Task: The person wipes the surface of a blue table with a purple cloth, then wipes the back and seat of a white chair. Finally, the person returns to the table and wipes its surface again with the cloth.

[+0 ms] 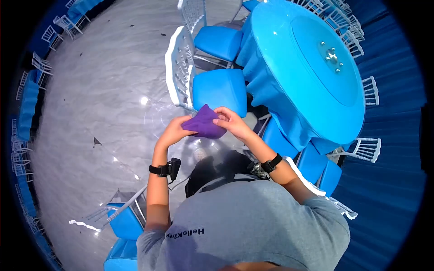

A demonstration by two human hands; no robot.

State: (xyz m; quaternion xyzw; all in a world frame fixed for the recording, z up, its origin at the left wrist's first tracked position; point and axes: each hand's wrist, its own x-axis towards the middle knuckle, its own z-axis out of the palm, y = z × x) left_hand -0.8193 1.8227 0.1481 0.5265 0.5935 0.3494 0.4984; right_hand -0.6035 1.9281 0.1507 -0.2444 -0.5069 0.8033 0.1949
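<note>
A purple cloth (205, 123), bunched and folded, is held up in front of my body between both hands. My left hand (176, 130) grips its left edge, with the thumb on the near side. At its right side, my right hand (231, 123) pinches the fabric between thumb and fingers. Just beyond the cloth stands a white chair with a blue seat (220, 91), its back (177, 67) toward the left. How the cloth is folded inside my hands is hidden.
On the right stands a round table (275, 54) under a blue cloth, with a turntable (327, 81) on top. Blue-seated chairs (312, 165) surround it. Another chair (121, 220) is behind me at the left. Pale glossy floor (104, 104) stretches left; a blue curtain (393, 113) hangs right.
</note>
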